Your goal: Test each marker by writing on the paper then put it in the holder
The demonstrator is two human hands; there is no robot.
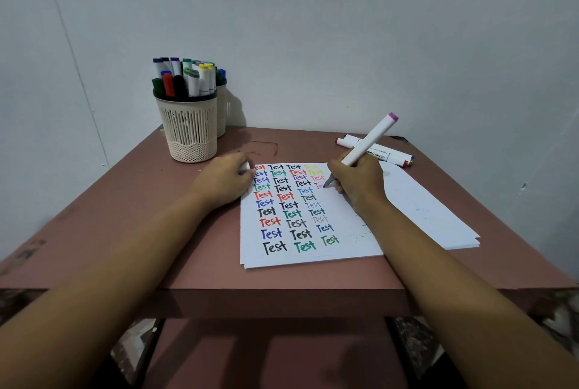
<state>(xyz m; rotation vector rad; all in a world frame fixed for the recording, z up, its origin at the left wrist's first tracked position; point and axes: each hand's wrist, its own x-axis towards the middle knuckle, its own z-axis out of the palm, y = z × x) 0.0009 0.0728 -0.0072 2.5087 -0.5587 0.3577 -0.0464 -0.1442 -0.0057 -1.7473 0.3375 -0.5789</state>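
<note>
My right hand [358,183] grips a white marker with a pink end cap [371,139], its tip touching the paper [316,255] where a pink "Te" is partly written. Rows of coloured "Test" words cover the left of the sheet. My left hand [224,181] rests on the paper's top-left corner, fingers curled around a small white cap [245,167]. A cream slotted holder [191,128] at the back left is full of several markers. Loose white markers [376,150] lie on the table behind my right hand.
The paper is a small stack on a reddish-brown table [156,232]. A second cream holder [221,106] stands just behind the first, against the pale wall. The table's front edge runs close below the sheet.
</note>
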